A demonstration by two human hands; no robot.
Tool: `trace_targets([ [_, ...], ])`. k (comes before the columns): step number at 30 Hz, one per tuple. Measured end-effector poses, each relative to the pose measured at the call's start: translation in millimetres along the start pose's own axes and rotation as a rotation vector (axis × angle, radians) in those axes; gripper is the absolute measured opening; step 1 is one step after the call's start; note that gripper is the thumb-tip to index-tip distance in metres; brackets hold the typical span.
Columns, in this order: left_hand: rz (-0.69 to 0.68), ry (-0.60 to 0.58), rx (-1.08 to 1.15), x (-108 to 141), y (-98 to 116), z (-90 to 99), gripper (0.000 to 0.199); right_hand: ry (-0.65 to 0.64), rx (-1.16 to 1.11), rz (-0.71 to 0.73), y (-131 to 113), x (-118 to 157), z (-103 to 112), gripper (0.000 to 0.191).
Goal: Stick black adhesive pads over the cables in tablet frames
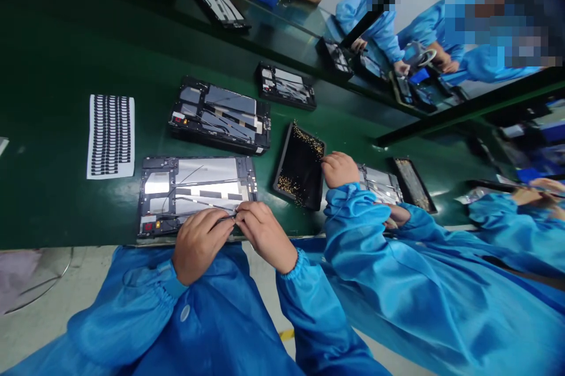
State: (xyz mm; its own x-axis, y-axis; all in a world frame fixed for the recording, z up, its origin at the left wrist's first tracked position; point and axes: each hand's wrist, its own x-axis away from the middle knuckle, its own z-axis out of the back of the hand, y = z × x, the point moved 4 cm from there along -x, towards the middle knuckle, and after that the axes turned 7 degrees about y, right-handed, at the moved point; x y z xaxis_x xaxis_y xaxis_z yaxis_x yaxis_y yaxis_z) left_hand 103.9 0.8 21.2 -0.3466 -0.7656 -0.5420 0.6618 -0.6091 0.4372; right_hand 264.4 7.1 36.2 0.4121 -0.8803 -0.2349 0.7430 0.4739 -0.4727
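In front of me on the green bench lies an open device chassis (207, 171) with a black frame, silver plates and thin dark wires across it. My left hand (200, 242) and my right hand (265, 236) meet over its near right edge, fingers pinched together. Between their fingertips a thin dark strip (228, 217) shows in part; the fingers hide the rest, and I cannot tell whether it is joined to the chassis.
Behind it sits a stack of similar chassis (220, 114). A white sheet of black stickers (110, 137) lies left. To the right, a black tray (302, 167) holds small gold-coloured parts. A co-worker's hand (341, 170) reaches beside that tray. Other people work across the bench.
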Motion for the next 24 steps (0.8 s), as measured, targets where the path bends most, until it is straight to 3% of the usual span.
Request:
trace_targets([
  [8, 0.061, -0.01, -0.021, -9.4, 2.9, -1.5, 0.008, 0.204, -0.255, -0.094, 15.9, 15.1, 4.7, 0.017],
  [16, 0.03, -0.008, -0.064, -14.7, 4.6, -2.6, 0.009, 0.125, -0.172, -0.101, 13.4, 9.4, 1.7, 0.011],
  [24, 0.024, 0.015, -0.054, -12.7, 4.6, -3.7, 0.008, 0.128, -0.145, -0.058, 10.0, 9.5, 3.7, 0.013],
])
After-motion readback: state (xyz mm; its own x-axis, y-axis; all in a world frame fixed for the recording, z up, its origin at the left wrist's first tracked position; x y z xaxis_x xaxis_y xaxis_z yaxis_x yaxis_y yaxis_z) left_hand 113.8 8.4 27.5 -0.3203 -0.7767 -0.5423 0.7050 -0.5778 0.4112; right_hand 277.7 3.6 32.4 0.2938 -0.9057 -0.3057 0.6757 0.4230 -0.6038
